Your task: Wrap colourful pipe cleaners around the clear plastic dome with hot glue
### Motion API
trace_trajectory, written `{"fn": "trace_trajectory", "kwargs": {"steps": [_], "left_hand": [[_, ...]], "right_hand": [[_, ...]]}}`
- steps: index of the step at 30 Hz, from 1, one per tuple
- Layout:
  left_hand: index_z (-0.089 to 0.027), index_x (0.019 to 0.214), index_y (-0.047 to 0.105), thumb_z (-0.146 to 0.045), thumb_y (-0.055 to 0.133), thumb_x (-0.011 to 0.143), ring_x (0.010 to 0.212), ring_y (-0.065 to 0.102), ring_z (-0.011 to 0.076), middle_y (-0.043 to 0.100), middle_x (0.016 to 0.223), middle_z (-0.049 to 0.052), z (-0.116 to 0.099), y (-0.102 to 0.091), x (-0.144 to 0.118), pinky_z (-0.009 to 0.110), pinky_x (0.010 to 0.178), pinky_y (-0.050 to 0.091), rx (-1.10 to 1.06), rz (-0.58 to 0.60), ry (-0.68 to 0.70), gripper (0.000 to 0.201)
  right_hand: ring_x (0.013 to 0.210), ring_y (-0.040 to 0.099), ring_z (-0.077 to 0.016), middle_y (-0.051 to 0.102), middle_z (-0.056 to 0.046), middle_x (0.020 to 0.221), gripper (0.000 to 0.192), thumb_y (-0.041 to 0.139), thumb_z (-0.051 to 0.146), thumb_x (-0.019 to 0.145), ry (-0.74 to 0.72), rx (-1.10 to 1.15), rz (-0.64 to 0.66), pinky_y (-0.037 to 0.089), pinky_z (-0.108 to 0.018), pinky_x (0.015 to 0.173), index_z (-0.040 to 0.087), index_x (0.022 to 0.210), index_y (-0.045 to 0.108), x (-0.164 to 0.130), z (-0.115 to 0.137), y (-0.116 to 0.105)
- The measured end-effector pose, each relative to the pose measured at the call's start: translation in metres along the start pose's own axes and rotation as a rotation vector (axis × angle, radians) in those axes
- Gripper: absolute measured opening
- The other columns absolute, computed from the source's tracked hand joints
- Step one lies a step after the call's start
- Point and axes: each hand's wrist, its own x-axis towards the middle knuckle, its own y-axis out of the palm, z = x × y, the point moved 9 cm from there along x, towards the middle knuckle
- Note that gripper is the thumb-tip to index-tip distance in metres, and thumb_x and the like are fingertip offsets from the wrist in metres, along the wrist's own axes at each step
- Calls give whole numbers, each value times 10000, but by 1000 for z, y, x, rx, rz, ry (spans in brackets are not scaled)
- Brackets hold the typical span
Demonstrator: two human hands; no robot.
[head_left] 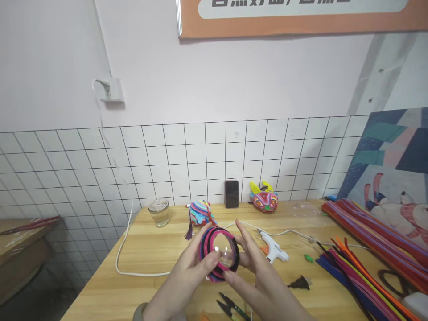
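Observation:
A clear round ball (pixel 220 254), partly wrapped in pink, black and blue pipe cleaners, is held up above the wooden table. My left hand (pixel 197 267) grips it from the left, thumb pressed on its front. On the right side, my right hand (pixel 252 267) has its thumb and fingers curved round the ball, the index finger raised. A bare transparent patch faces me. Dark-bladed thread snips (pixel 232 307) lie just below the hands. Behind the ball sits a striped blue and pink pipe-cleaner ornament (pixel 200 211) with a tassel.
A white glue gun (pixel 274 247) with a cord lies right of my hands, near a black plug (pixel 301 283). Bundles of pipe cleaners (pixel 351 276) cover the right side. At the back stand a glass jar (pixel 158 214), a phone (pixel 232 194) and a colourful animal-face ornament (pixel 265 200).

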Motion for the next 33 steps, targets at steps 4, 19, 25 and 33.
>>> {"fn": "trace_trajectory", "kwargs": {"steps": [4,19,25,33], "left_hand": [[-250,1420,367,-454,563,862,1378,335,253,417,1498,65,2,-1,1,419,1142,231,60,7,-1,626],[-218,1472,230,-504,777,631,1300,446,322,481,1427,170,-3,15,2,440,1063,350,-180,114,35,1044],[-166,1412,319,-373,803,657,1276,468,320,471,1413,200,1,12,3,431,1040,379,-165,62,-19,921],[-210,1403,338,-283,762,716,1296,452,271,498,1403,134,-2,8,-1,384,1061,363,-53,80,2,811]], "right_hand": [[1241,521,-235,437,-130,1448,839,607,353,848,6,0,-6,395,-385,1032,230,1496,88,-1,-3,0],[1234,536,-219,480,-122,1424,790,552,332,857,-66,-112,-39,409,-367,1032,210,1489,94,1,-10,1],[1326,425,-215,489,-114,1429,819,564,316,838,-67,-138,-30,424,-362,1026,209,1493,85,2,-10,2],[1303,457,-221,592,-142,1325,875,581,318,801,-69,-144,-35,408,-363,1027,161,1497,74,1,-7,4]]}}
